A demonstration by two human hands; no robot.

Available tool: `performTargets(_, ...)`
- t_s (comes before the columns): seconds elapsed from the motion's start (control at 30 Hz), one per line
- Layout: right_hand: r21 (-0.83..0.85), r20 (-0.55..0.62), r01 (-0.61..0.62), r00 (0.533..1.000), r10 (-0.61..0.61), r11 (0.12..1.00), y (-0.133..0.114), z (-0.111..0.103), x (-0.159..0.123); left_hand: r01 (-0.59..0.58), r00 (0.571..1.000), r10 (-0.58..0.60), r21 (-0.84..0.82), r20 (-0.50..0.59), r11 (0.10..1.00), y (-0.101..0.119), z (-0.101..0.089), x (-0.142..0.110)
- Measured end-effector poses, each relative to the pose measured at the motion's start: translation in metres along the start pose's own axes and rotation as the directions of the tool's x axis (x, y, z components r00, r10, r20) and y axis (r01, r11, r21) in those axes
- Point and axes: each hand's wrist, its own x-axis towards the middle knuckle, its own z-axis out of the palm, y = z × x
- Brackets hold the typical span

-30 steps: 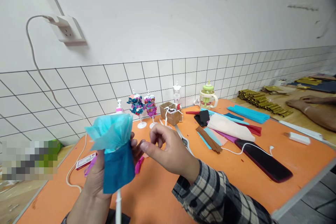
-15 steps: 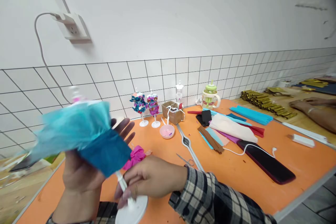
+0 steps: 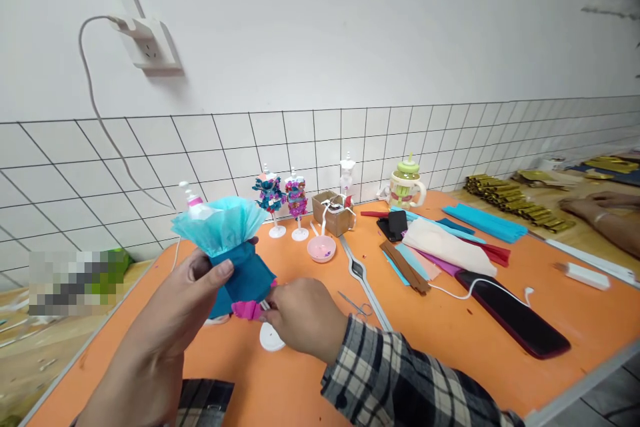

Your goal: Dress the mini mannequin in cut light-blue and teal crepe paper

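Note:
A miniature dress form leans to the left in my hands, with a ruffle of light blue crepe paper above a dark teal paper skirt. My left hand is wrapped round it, thumb on the teal paper. Low down, my right hand closes its fingers round the white stand pole, just above the round base. Bright pink crepe paper shows beneath the skirt by my right fingers; whether they touch it I cannot tell.
Two decorated dress forms, a cardboard box and a pink bowl stand at the back. Scissors, paper strips, a phone and a cup lie rightward. Another person's hand rests far right.
The dress form has swung right and away from me, its base now farther forward. My left hand has turned so its thumb lies over the teal paper; the right hand stays on the pole.

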Motion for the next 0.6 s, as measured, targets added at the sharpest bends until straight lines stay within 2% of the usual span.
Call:
performTargets(0.1,-0.032,-0.019,-0.014,1.000,0.013,0.999,-0.001,0.000,-0.001,0.046,0.998,-0.045,0.028,-0.042,0.999,0.002,0.005,-0.003)
performTargets(0.2,-0.058,-0.031,-0.030,0.999,0.028,0.998,-0.003,-0.003,-0.003,0.035,0.997,-0.031,0.047,-0.077,0.998,0.004,0.008,-0.004)
performTargets(0.43,-0.081,-0.063,-0.017,0.998,0.012,0.997,-0.003,-0.006,-0.004,-0.005,0.999,0.002,-0.052,-0.050,0.999,0.009,0.002,-0.003)
performTargets(0.6,-0.059,-0.085,0.023,0.996,-0.028,0.998,-0.003,-0.004,-0.005,-0.055,0.991,0.035,-0.153,-0.129,0.987,0.020,0.019,-0.024)
